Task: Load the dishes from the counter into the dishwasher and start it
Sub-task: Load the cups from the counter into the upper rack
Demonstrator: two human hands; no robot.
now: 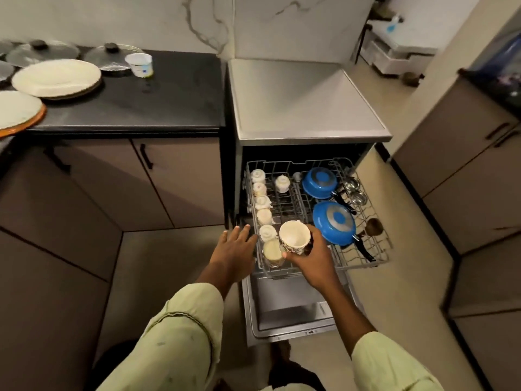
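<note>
1. Far to your left, the black stone tabletop carries the dishes not yet loaded: a round white plate with an orange rim at the near edge, a stack of round white plates behind it, and round glass lids with black knobs along the wall.
2. Just right of the lids stands a small white plastic cup, upright, mouth up.
3. Your left hand reaches forward with its fingers straight and slightly spread, holding nothing. The fingertips are at the left edge of the pulled-out grey wire rack; you cannot tell whether they touch it.
4. Along the rack's left side runs a row of small white cups, most turned mouth down, one behind the other.
5. Your right hand has its fingers curled round a cream ceramic mug with a patterned outside. The mug is in the air above the front of the rack, just right of the cup row, its mouth tilted up towards you.
6. Further right in the rack, two round blue pans with black handles lean bottom up, one behind the other.
7. Beside the rear pan, at the rack's right edge, sit shiny steel utensils.
8. Below the rack, the grey dishwasher door lies folded open.
</note>
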